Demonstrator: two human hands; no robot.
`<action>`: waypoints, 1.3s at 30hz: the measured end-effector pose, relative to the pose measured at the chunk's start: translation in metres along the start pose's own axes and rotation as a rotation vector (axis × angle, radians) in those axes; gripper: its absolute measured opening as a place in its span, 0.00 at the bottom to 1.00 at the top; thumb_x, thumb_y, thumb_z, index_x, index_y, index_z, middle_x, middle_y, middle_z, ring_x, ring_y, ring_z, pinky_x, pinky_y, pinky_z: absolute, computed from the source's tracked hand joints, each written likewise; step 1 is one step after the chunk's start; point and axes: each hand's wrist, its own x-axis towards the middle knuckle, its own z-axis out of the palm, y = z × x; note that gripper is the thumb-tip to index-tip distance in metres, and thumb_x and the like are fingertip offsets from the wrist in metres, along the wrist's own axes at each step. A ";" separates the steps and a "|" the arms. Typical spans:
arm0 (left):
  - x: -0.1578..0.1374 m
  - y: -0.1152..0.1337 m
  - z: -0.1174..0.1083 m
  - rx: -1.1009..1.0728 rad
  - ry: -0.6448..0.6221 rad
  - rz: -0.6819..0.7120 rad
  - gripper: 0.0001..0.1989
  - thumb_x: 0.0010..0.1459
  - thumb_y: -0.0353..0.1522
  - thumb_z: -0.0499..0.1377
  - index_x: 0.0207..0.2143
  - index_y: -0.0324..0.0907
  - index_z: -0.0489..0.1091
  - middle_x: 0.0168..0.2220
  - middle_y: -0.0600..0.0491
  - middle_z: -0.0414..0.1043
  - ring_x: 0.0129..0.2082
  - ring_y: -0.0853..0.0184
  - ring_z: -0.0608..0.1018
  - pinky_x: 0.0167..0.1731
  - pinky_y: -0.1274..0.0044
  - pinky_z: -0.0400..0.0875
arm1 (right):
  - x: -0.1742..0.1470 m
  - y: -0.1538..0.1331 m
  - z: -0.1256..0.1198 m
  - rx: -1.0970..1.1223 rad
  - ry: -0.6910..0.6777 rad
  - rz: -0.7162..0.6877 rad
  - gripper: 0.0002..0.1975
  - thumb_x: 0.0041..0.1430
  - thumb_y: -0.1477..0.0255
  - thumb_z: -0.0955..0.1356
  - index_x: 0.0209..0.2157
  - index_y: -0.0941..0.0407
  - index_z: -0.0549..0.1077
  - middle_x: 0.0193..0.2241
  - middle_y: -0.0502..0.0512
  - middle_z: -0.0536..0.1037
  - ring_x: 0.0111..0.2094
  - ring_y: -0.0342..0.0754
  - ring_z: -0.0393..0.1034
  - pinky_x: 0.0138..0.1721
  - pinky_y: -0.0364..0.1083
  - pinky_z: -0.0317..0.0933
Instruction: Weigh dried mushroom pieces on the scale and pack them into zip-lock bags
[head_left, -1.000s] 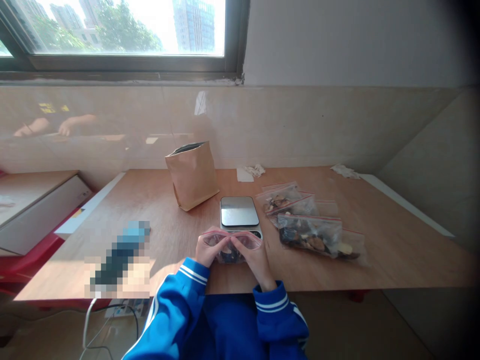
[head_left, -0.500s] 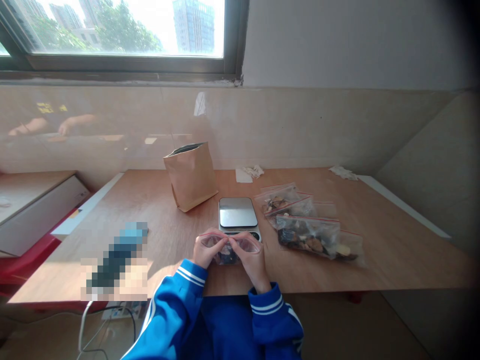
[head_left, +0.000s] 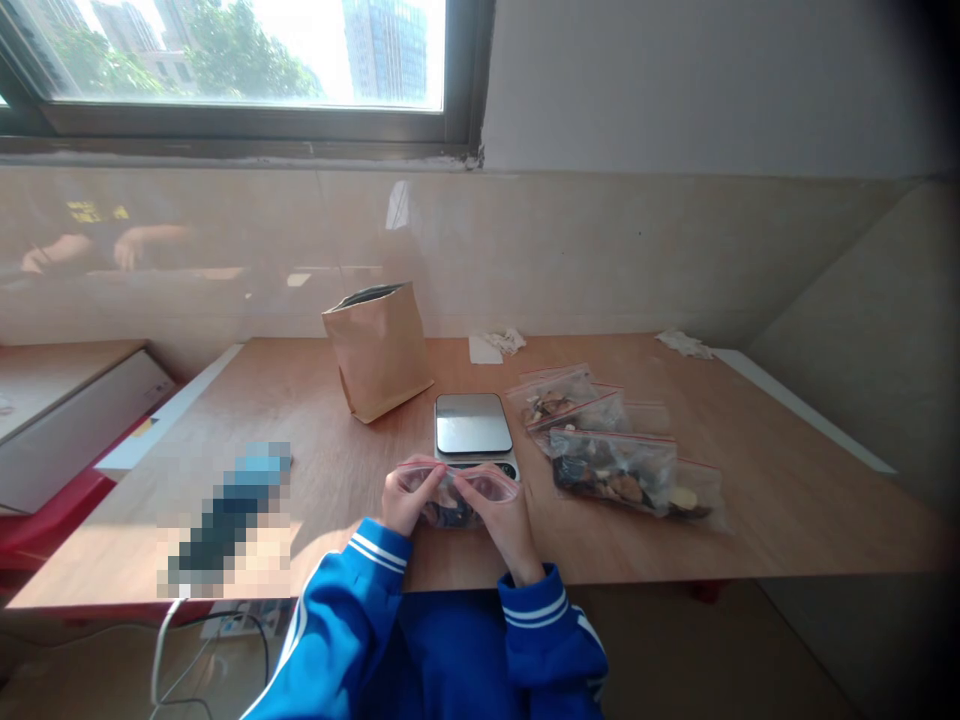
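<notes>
A clear zip bag (head_left: 452, 514) with a red line along its mouth stands at the table's near edge, with dark pieces inside. My left hand (head_left: 407, 496) pinches the left part of its mouth between thumb and fingers. The right part of the same mouth is gripped by my right hand (head_left: 495, 508). Both thumbs press near the middle, and the mouth gapes to either side of them. Just beyond the bag sits a kitchen scale (head_left: 473, 424) with a bare metal plate; my hands partly hide its front panel.
Several filled zip bags (head_left: 615, 478) lie overlapping to the right of the scale. A brown paper pouch (head_left: 379, 355) stands open behind it on the left. Crumpled tissue (head_left: 684, 345) lies far right. A blurred-out object (head_left: 229, 515) with a cable is at left.
My thumbs have moved slightly apart along the bag's mouth, the left one a little to the left. The view has shifted slightly; the other things stay put.
</notes>
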 end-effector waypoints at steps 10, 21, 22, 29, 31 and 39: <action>0.000 0.004 0.002 -0.017 -0.045 -0.010 0.12 0.47 0.39 0.67 0.26 0.36 0.77 0.30 0.48 0.77 0.29 0.66 0.78 0.31 0.77 0.75 | -0.002 0.005 0.009 -0.072 0.135 -0.084 0.06 0.56 0.69 0.69 0.31 0.56 0.75 0.30 0.54 0.75 0.35 0.48 0.71 0.38 0.46 0.66; -0.004 0.004 0.004 -0.028 -0.032 -0.054 0.12 0.48 0.39 0.67 0.28 0.37 0.77 0.27 0.50 0.78 0.29 0.66 0.78 0.32 0.77 0.74 | -0.009 -0.002 0.015 -0.298 0.196 -0.209 0.07 0.59 0.71 0.67 0.26 0.54 0.70 0.26 0.53 0.73 0.31 0.47 0.67 0.37 0.47 0.63; -0.004 0.005 0.004 -0.018 -0.026 -0.056 0.12 0.48 0.39 0.66 0.27 0.38 0.77 0.27 0.50 0.78 0.29 0.66 0.79 0.32 0.77 0.74 | -0.009 -0.001 0.014 -0.298 0.195 -0.213 0.07 0.59 0.70 0.67 0.27 0.54 0.71 0.26 0.53 0.73 0.31 0.48 0.67 0.37 0.47 0.63; -0.004 0.006 -0.004 0.073 0.069 -0.081 0.12 0.46 0.40 0.67 0.22 0.39 0.76 0.21 0.54 0.75 0.24 0.68 0.76 0.26 0.79 0.71 | -0.004 0.003 -0.001 -0.166 -0.026 -0.162 0.14 0.65 0.65 0.61 0.33 0.54 0.76 0.31 0.56 0.76 0.34 0.49 0.69 0.36 0.46 0.64; -0.005 0.003 -0.004 0.084 0.068 -0.079 0.15 0.49 0.41 0.65 0.20 0.39 0.75 0.20 0.54 0.74 0.22 0.69 0.75 0.25 0.80 0.69 | -0.003 0.002 -0.003 -0.190 0.011 -0.150 0.14 0.64 0.63 0.62 0.33 0.53 0.77 0.30 0.56 0.76 0.34 0.51 0.70 0.36 0.47 0.65; -0.003 -0.017 -0.008 -0.050 0.074 -0.177 0.28 0.52 0.54 0.57 0.20 0.38 0.74 0.19 0.50 0.74 0.21 0.66 0.75 0.25 0.76 0.72 | -0.002 -0.008 -0.001 -0.214 0.108 -0.033 0.13 0.65 0.65 0.64 0.48 0.54 0.70 0.51 0.56 0.71 0.46 0.48 0.69 0.47 0.51 0.67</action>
